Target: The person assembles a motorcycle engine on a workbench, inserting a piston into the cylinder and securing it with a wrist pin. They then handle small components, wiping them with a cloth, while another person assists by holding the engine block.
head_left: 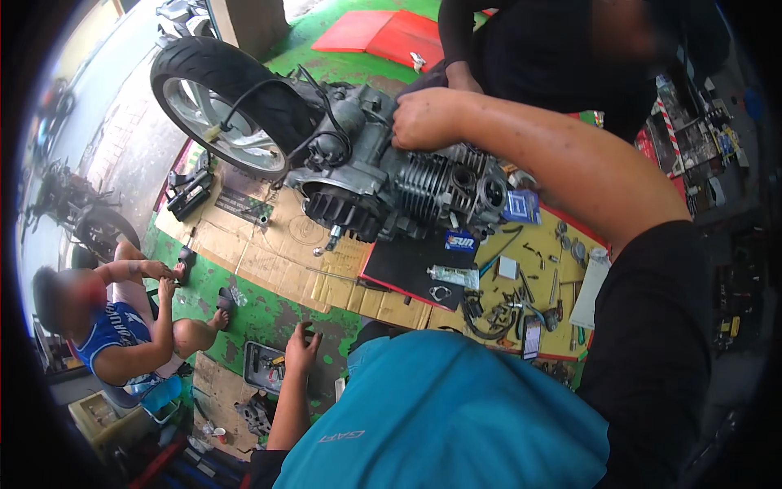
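Observation:
A scooter engine [358, 155] with a finned cylinder [421, 186] and a dark fan-like rotor [336, 213] rests on the cardboard-covered table. The rear wheel [236, 106] is attached at its left. My right arm reaches across the engine, and my right hand [432, 119] is closed at its top; what the fingers grip is hidden. Lower left, my left hand [301, 350] hangs away from the engine, fingers loosely bent and apart, with nothing visible in it. It is above the floor, near a grey tray [254, 367] of small parts.
Cardboard [285, 269] covers the table. A paste tube [454, 277], a phone [531, 338], pliers and several loose parts lie right of the engine. A co-worker in black [538, 73] stands opposite; another person in blue [122, 334] sits at left. Red panels [379, 37] lie behind.

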Demonstrator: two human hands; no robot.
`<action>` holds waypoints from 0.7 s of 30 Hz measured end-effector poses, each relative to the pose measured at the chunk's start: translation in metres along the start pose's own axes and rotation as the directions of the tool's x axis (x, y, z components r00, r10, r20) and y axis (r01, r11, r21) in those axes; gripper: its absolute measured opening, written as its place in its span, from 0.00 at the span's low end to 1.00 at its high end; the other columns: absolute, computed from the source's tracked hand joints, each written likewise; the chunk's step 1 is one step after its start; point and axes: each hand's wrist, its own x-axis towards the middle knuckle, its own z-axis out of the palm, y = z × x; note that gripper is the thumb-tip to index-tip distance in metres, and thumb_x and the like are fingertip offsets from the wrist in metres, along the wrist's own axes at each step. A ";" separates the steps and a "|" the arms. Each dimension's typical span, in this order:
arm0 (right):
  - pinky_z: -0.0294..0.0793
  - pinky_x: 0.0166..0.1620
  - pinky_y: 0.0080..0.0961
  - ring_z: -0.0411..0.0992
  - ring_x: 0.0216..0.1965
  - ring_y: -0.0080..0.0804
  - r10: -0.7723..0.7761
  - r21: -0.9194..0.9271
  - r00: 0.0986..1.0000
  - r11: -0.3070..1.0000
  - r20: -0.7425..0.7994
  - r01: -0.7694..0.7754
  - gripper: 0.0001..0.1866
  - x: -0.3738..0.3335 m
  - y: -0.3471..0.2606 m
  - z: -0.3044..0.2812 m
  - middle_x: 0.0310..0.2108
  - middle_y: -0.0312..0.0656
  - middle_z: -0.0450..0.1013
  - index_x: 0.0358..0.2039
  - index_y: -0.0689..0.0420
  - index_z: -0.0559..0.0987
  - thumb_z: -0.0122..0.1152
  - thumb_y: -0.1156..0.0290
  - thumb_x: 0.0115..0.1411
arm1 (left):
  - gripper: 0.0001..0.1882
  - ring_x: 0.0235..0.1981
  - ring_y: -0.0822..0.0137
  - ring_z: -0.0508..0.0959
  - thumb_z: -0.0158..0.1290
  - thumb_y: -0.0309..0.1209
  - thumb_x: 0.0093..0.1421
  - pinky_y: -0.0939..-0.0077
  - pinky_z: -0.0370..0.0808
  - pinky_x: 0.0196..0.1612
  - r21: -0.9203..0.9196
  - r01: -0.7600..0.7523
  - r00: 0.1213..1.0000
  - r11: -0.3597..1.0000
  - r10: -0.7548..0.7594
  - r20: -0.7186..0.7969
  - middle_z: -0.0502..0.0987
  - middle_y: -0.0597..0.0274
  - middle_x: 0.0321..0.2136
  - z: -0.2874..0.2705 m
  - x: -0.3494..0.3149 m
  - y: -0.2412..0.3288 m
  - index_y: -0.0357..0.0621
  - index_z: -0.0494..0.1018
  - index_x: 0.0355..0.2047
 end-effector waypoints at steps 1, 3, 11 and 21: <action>0.78 0.46 0.41 0.81 0.42 0.42 0.003 -0.010 1.000 1.000 0.007 -0.003 0.09 0.001 -0.003 0.002 0.33 0.41 0.81 0.36 0.56 0.81 0.64 0.69 0.54 | 0.25 0.39 0.48 0.85 0.62 0.40 0.63 0.58 0.80 0.45 -0.010 -0.020 1.000 1.000 0.020 -0.009 0.85 0.49 0.43 0.002 0.001 0.001 0.43 0.72 0.56; 0.79 0.47 0.39 0.81 0.43 0.41 0.014 -0.045 1.000 0.999 0.019 -0.013 0.09 0.000 -0.005 -0.005 0.33 0.41 0.81 0.36 0.55 0.82 0.64 0.69 0.55 | 0.25 0.38 0.50 0.85 0.62 0.39 0.63 0.59 0.80 0.45 -0.046 -0.050 0.999 0.998 0.050 -0.007 0.85 0.50 0.43 0.003 0.005 0.012 0.43 0.72 0.57; 0.78 0.49 0.47 0.80 0.44 0.49 0.277 0.314 0.933 0.929 -0.232 -0.197 0.17 -0.031 -0.073 -0.055 0.36 0.47 0.81 0.36 0.58 0.83 0.61 0.57 0.57 | 0.21 0.33 0.61 0.85 0.61 0.36 0.66 0.67 0.79 0.38 -0.141 -0.215 0.967 0.966 0.231 0.106 0.84 0.53 0.42 -0.001 0.013 0.100 0.41 0.73 0.56; 0.80 0.35 0.49 0.78 0.26 0.56 0.578 0.814 0.816 0.464 0.021 -0.349 0.18 -0.106 -0.314 0.069 0.20 0.50 0.77 0.22 0.54 0.83 0.58 0.56 0.61 | 0.11 0.35 0.67 0.84 0.55 0.27 0.69 0.71 0.79 0.41 -0.276 -0.399 0.893 0.874 0.439 0.101 0.84 0.55 0.36 0.023 -0.001 0.221 0.37 0.77 0.50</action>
